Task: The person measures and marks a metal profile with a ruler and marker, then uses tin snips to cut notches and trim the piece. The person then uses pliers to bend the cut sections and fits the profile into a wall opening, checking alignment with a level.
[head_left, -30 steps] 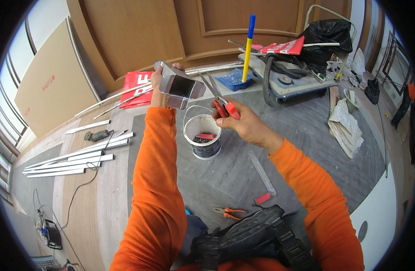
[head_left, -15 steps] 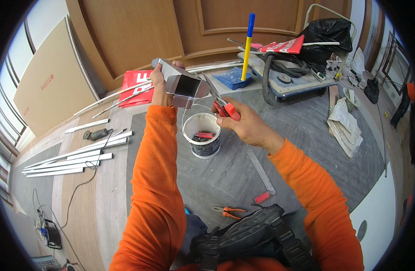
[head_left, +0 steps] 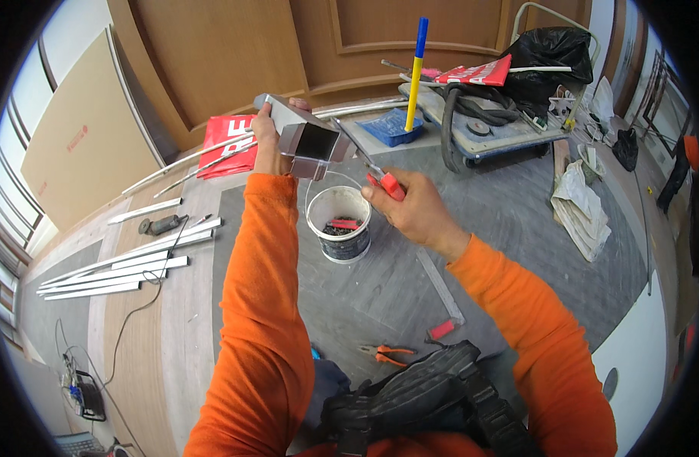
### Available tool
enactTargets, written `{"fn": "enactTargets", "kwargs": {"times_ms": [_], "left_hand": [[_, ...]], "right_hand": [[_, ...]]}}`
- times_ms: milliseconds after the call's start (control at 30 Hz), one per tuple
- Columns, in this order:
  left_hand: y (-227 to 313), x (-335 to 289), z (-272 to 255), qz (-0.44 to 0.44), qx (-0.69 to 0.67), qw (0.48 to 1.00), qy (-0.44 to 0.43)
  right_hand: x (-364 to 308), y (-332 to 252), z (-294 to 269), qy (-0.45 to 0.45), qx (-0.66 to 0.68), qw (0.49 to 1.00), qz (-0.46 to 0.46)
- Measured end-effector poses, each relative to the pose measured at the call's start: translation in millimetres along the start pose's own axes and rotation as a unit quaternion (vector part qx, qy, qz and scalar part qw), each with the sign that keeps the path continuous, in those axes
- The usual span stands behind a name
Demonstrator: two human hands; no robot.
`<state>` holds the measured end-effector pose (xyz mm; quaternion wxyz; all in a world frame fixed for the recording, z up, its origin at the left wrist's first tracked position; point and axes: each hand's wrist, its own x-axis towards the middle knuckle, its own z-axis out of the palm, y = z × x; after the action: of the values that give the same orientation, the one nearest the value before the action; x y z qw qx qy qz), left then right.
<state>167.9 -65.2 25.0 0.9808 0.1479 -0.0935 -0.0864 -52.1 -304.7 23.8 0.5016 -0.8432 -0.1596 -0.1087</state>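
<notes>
My left hand [head_left: 266, 141] is closed around a grey sheet-metal profile [head_left: 288, 114], raised so its hollow end faces me, with cut flaps bent outward around the opening. In my right hand [head_left: 424, 209] are tin snips with red handles [head_left: 392, 186], fingers wrapped round the grips. The snips' blades point up and left, close beside the right-hand flap; whether they touch it I cannot tell. Below both hands stands a white bucket [head_left: 346, 248] with dark bits and a red-handled item [head_left: 343, 224] inside.
On the floor near me lie a metal square [head_left: 439, 288] and orange-handled pliers [head_left: 387, 354]. White metal strips [head_left: 129, 278] and an angle grinder [head_left: 161, 225] are at left. Behind are a blue tray [head_left: 391, 129] with an upright yellow-and-blue handle and a loaded flat trolley [head_left: 502, 141].
The snips have turned slightly, their handles look closer together, and more of the blades shows beside the flap. My left hand and the profile have stayed nearly still.
</notes>
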Motion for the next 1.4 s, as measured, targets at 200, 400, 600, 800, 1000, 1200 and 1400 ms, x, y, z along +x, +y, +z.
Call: {"fn": "enactTargets", "kwargs": {"times_ms": [200,400,600,800,1000,1200,1400], "left_hand": [[-3.9,-7.9,5.0,-0.066,-0.046,0.997,0.011],[-6.9,-2.0,11.1,-0.064,-0.052,0.996,0.013],[-1.5,-7.9,18.4,-0.138,0.038,0.99,-0.006],[6.0,-26.2,21.9,0.016,0.213,0.975,-0.058],[0.6,-25.2,6.8,0.059,0.146,0.978,-0.138],[1.0,-27.9,16.0,0.012,0.057,0.986,-0.159],[8.2,-33.0,22.7,-0.006,0.048,0.983,-0.176]], "right_hand": [[2.3,10.2,4.0,-0.037,0.117,0.992,-0.014],[7.7,14.1,4.0,-0.047,0.164,0.985,-0.027],[6.1,7.5,-12.7,-0.054,-0.037,0.998,-0.023],[3.6,58.7,-8.3,-0.043,-0.114,0.993,0.005],[-62.9,200.7,17.7,-0.299,-0.181,0.921,0.171],[-98.5,221.9,36.8,-0.446,-0.351,0.809,0.155],[-86.0,237.6,26.1,-0.437,-0.352,0.825,0.068]]}}
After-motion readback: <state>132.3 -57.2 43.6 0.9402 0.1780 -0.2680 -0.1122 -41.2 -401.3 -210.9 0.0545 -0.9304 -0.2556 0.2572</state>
